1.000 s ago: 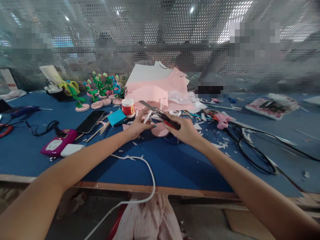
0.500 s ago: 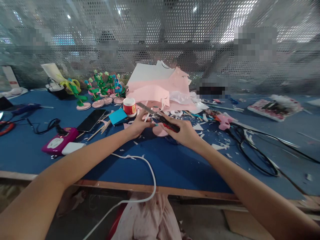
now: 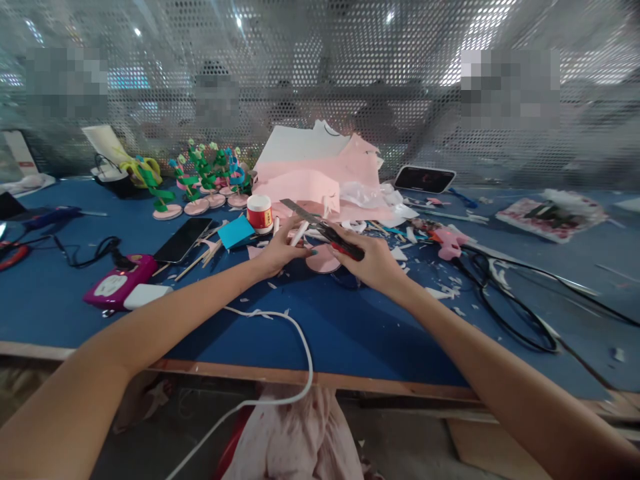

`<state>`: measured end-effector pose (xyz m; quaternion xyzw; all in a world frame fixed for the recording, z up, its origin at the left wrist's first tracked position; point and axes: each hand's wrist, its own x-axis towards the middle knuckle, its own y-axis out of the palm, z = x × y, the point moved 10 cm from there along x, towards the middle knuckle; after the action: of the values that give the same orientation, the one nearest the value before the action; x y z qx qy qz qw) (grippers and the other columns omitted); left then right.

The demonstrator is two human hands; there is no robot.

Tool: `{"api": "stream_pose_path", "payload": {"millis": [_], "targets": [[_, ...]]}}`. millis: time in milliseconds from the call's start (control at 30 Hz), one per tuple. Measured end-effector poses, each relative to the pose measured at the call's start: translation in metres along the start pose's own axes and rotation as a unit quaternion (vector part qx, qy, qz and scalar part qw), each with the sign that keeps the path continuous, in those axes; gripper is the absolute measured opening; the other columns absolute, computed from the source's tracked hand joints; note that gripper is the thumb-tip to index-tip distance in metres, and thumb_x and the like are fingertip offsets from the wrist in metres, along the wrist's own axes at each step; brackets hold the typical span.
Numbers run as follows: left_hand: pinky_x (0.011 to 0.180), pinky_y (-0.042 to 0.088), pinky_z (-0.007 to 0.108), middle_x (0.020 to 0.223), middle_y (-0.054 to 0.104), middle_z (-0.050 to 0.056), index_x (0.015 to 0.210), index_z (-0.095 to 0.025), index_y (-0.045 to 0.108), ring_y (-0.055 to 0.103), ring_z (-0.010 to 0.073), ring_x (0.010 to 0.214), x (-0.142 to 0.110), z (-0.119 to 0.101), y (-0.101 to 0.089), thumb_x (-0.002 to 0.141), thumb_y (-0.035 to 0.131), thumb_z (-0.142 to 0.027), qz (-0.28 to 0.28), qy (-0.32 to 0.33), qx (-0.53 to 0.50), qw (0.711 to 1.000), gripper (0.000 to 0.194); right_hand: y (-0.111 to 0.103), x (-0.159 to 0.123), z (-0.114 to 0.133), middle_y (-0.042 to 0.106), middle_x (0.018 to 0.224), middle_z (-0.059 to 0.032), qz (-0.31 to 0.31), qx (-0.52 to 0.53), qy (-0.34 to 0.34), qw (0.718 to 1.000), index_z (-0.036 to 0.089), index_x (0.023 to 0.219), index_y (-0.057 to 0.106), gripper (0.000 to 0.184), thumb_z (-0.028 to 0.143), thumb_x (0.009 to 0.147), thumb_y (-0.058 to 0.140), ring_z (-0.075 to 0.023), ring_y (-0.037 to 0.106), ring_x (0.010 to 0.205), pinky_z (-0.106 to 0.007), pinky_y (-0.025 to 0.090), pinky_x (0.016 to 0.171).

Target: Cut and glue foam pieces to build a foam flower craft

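Left hand (image 3: 279,255) pinches slim white stick (image 3: 299,233), likely steadying it; right hand (image 3: 376,265) grips black-and-red metal-bladed cutter (image 3: 345,243), presumably for control.

two hands (image 3: 279,255), one knife (image 3: 324,229), one jar (image 3: 259,216), one pink glue gun (image 3: 449,243)

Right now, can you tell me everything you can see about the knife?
The knife is long and thin, with a dark handle that has some red on it and a flat grey blade that looks like metal. The blade is out, slanting away from the person and toward the left. The right hand grips the handle, covering part of it. The blade is close to the white stick in the left hand; I can't tell if they touch.
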<state>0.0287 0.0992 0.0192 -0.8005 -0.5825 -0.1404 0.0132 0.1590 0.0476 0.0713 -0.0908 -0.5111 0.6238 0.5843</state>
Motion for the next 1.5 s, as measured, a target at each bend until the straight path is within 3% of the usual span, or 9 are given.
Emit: {"api": "stream_pose_path", "payload": {"millis": [133,300,500,733,900,1033,1233,1500], "targets": [[0.073,0.047,0.028,0.104,0.057,0.003,0.115,-0.026,0.053,0.053,0.0135,0.082,-0.001,0.002,0.0,0.049,0.073,-0.01,0.005,-0.013,0.031,0.999,0.071,0.002,0.0,0.0,0.068,0.107,-0.0054,0.009,0.004,0.003,1.0,0.02,0.131,0.05,0.051,0.027,0.08,0.054,-0.0239,0.067,0.087,-0.032,0.052,0.074],[0.077,0.045,0.029,0.118,0.051,0.005,0.111,-0.023,0.054,0.053,0.0144,0.088,-0.001,0.001,0.001,0.048,0.071,-0.009,0.001,-0.013,0.056,0.998,0.067,0.003,0.0,-0.002,0.069,0.105,-0.0043,0.006,-0.005,0.003,1.0,0.02,0.13,0.051,0.051,0.026,0.079,0.055,-0.0236,0.067,0.085,-0.03,0.052,0.07],[0.081,0.042,0.028,0.106,0.053,0.002,0.113,-0.026,0.053,0.051,0.014,0.092,0.0,-0.002,0.0,0.047,0.072,-0.008,-0.021,-0.02,-0.005,1.0,0.07,0.003,0.0,0.004,0.069,0.106,-0.0029,0.002,0.004,-0.013,1.0,0.02,0.131,0.05,0.052,0.026,0.08,0.055,-0.0214,0.067,0.084,-0.027,0.051,0.071],[0.074,0.044,0.024,0.113,0.052,0.003,0.114,-0.025,0.055,0.05,0.0091,0.081,0.001,0.004,-0.004,0.05,0.069,-0.005,-0.037,-0.035,-0.044,0.998,0.068,0.005,-0.002,0.012,0.071,0.102,-0.0038,0.021,-0.017,-0.006,1.0,0.02,0.129,0.052,0.048,0.028,0.082,0.053,-0.0218,0.068,0.081,-0.026,0.05,0.065],[0.078,0.047,0.026,0.12,0.049,0.004,0.124,-0.03,0.047,0.051,0.008,0.08,0.0,0.004,0.001,0.049,0.076,-0.008,-0.004,-0.02,-0.031,0.999,0.084,0.0,-0.001,0.004,0.07,0.103,-0.005,-0.005,-0.009,0.011,1.0,0.02,0.131,0.05,0.051,0.031,0.082,0.053,-0.0227,0.067,0.083,-0.029,0.052,0.07],[0.075,0.049,0.028,0.102,0.054,0.004,0.132,-0.029,0.038,0.054,0.0106,0.077,-0.004,0.003,0.01,0.051,0.078,-0.013,0.036,-0.022,0.01,0.999,0.092,-0.001,0.001,-0.004,0.068,0.108,-0.0067,-0.006,0.028,0.023,0.999,0.017,0.131,0.05,0.053,0.03,0.08,0.055,-0.025,0.066,0.091,-0.032,0.052,0.077],[0.058,0.044,0.024,0.091,0.054,0.003,0.134,-0.025,0.036,0.047,0.0088,0.063,-0.004,-0.005,0.004,0.058,0.076,-0.023,0.013,0.017,0.105,0.994,0.086,-0.003,0.002,-0.003,0.067,0.11,-0.006,-0.002,0.063,0.008,0.998,0.014,0.129,0.052,0.051,0.028,0.079,0.056,-0.026,0.064,0.098,-0.032,0.052,0.08],[0.058,0.041,0.019,0.107,0.049,0.004,0.113,-0.023,0.054,0.045,0.0074,0.069,-0.004,-0.015,0.003,0.06,0.069,-0.015,-0.004,0.057,0.171,0.984,0.055,0.002,0.002,-0.005,0.063,0.118,-0.0047,0.004,0.069,-0.001,0.998,0.014,0.125,0.056,0.048,0.024,0.078,0.057,-0.0265,0.059,0.108,-0.034,0.048,0.089]]}}
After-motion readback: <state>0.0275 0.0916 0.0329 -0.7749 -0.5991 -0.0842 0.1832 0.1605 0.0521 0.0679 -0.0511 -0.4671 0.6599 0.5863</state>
